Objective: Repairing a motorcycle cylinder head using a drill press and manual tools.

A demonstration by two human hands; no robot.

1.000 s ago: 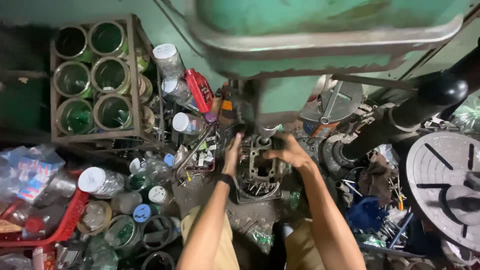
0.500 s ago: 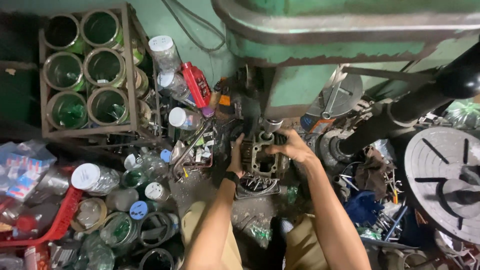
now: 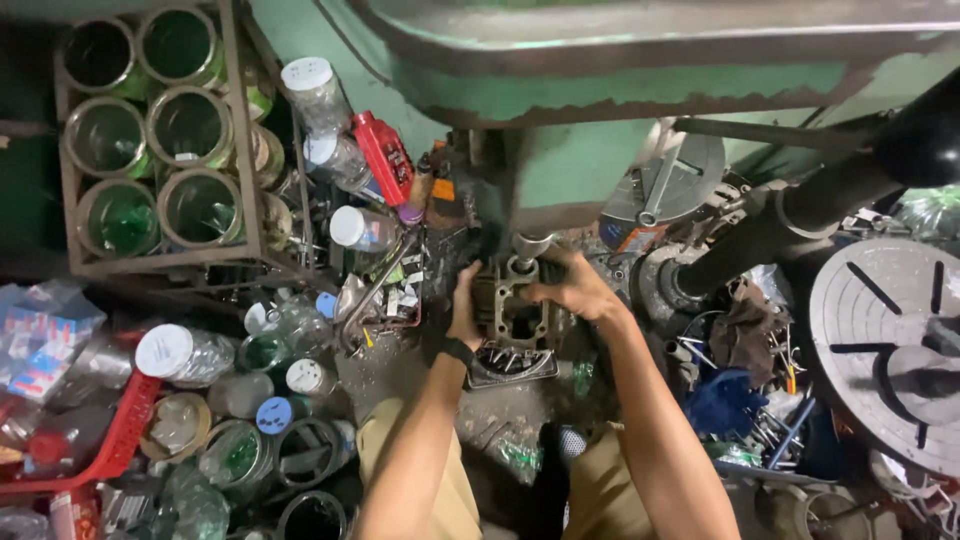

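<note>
i see my left hand [image 3: 463, 305] wrapped on the left side of a grey metal engine part [image 3: 515, 315], fingers curled tight on its edge. my right hand [image 3: 580, 290] is clamped on the top right corner of the same part, so both hands are grasping it and neither is let go. the part sits right between my two hands, low down in front of my knees, just under the big green machine [image 3: 620, 90]. its long side runs up and down in my view, from the machine toward me, and its open square hole faces up at me. a short shiny metal stub [image 3: 527, 247] from the machine points down at the top end of the part, touching it or very close; i cannot tell which. both hands are about as near, one on each side. the part rests on a dark finned piece [image 3: 510, 365] just below it. out to the left are plastic jars [image 3: 180, 350] and a red bottle [image 3: 385, 155], and farther left a rack of green tins [image 3: 150, 140]. on the far right is a round slotted metal plate [image 3: 890, 350]. next to a moment ago, my hands look a bit higher and closer to the machine, and my view has come nearer to the part.
</note>
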